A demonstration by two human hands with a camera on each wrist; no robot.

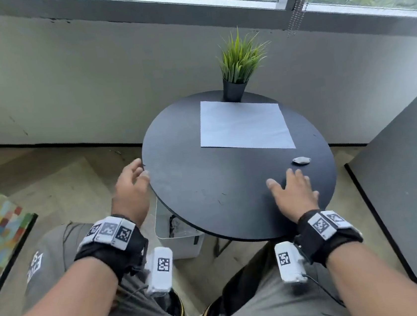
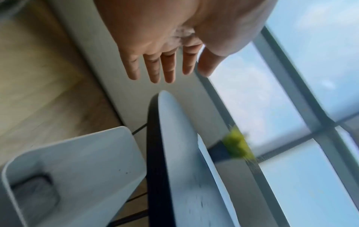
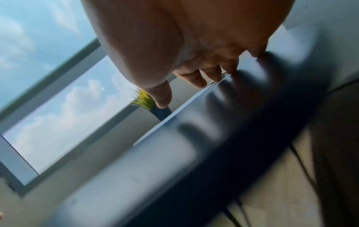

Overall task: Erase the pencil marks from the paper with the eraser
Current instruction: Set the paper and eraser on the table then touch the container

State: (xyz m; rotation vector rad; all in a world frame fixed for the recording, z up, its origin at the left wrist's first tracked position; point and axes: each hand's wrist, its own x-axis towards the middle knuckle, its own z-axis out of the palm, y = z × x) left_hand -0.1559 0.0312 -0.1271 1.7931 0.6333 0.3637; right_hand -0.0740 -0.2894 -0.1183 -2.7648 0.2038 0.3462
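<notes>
Right hand [image 1: 295,194] near eraser [image 1: 301,160] — paper [image 1: 244,125] marks indiscernible.

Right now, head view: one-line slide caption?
Both hands open: right hand nears eraser on round black table; paper lies untouched.

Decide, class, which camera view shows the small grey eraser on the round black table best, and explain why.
The head view: the small grey eraser lies in plain sight on the round black table, beyond the right hand. The left wrist view shows no eraser; the right wrist view is blurred, and none can be made out there.
</notes>
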